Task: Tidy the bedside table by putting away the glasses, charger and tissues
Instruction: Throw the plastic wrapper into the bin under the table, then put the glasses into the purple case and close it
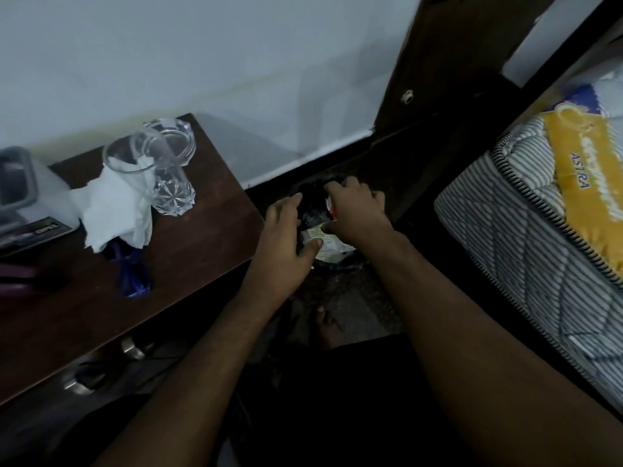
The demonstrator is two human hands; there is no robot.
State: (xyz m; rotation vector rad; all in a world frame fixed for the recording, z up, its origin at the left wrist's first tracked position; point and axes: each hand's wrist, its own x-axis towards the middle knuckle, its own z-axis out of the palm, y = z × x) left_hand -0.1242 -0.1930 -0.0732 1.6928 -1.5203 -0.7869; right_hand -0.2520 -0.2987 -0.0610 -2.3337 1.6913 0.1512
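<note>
**Tissues wait on the table while both hands work at the bin**

Tissues [114,210] lie crumpled on the brown bedside table [188,264], one end tucked into a clear glass [135,163] lying tilted on its side. A second cut glass [172,193] sits just beside it, touching or nearly touching, and a round glass dish [175,136] stands behind both, near the wall. Under the tissues a blue item [131,274] pokes out toward the table's front edge; what it is cannot be told. A grey box [17,183] sits at the far left of the table, with a dark flat object below it that is too blurred to name. No charger can be made out.

Both hands reach down into a dark bin [313,193] on the floor between table and bed. The left hand [286,244] is relaxed, fingers fairly straight, its thumb pressing on a pale packet [320,244] inside the bin. The right hand [357,210] is curled, its fingers bent over something white and red [332,205] at the bin's far side; whether it truly grips this cannot be told, since the hand covers most of it.

A striped mattress [512,230] with a yellow label lies at right. A bare foot [327,325] shows on the dark floor below the hands.
</note>
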